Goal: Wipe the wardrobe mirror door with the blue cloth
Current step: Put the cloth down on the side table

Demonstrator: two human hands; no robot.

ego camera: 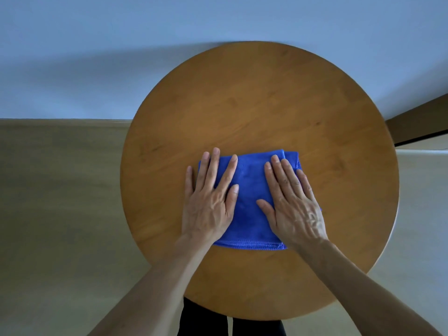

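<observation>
cloth (249, 187): folded, flat on round bench (242, 98), lower centre of frame | left hand (208, 202): fingers straight, spread, pressing cloth's left part | right hand (294, 202): flat, fingers straight, pressing cloth's right part

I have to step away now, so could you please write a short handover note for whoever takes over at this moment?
Left hand: open, pressed flat on the left part of the blue cloth.
Right hand: open, flat on its right part.
The blue cloth lies folded on the round wooden table.
Done: cloth folded and ready.
Left: pick it up, go to the wardrobe mirror door, which is not in view, and wipe it.
</observation>
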